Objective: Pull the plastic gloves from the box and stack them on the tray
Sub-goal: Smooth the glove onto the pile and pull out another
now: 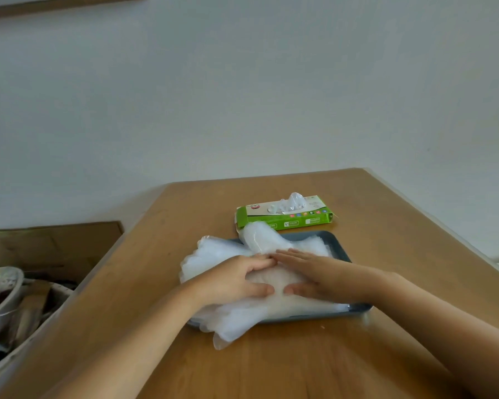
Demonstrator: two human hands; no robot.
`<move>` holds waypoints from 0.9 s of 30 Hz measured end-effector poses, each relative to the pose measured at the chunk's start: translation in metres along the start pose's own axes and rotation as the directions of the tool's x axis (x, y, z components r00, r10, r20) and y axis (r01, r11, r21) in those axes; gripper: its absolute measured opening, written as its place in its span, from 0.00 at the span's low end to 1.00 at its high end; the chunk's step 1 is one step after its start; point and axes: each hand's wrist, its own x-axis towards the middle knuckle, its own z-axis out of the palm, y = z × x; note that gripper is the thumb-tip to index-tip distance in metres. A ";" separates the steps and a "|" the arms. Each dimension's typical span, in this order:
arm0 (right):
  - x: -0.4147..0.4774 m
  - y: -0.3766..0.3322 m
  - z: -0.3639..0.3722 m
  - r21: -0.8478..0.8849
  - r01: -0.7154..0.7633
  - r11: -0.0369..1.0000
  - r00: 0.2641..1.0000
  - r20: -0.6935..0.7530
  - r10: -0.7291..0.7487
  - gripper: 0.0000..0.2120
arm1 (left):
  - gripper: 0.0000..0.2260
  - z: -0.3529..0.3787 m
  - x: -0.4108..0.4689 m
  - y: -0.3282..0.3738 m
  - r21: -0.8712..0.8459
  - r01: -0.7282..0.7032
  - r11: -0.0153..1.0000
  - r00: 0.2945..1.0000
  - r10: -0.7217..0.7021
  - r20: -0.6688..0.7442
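A pile of clear plastic gloves (213,257) lies on a dark grey tray (339,243) in the middle of the wooden table, spilling over the tray's left and front edges. My left hand (234,279) and my right hand (314,276) both press flat on top of the pile, fingertips nearly meeting. Behind the tray lies the green and white glove box (285,218), with one glove (291,203) sticking up out of its top slot.
The wooden table (300,364) ends at a white wall behind and drops off at the left and right. Low at the left sit a cardboard box (52,246) and a bin with assorted items (3,298).
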 end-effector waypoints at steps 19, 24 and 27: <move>0.050 0.041 -0.070 0.063 -0.259 0.964 0.875 -0.407 0.261 0.46 | 0.29 -0.089 0.015 0.013 0.196 0.192 0.962 0.979 -0.175 -0.101; 0.101 0.074 -0.054 0.085 -0.274 0.958 0.831 -0.480 0.281 0.34 | 0.25 -0.085 0.067 0.006 0.222 0.169 0.960 0.985 -0.156 -0.077; 0.116 0.085 -0.041 0.094 -0.161 0.982 0.840 -0.509 0.186 0.20 | 0.24 -0.076 0.090 0.002 0.284 0.159 0.946 0.985 -0.172 0.025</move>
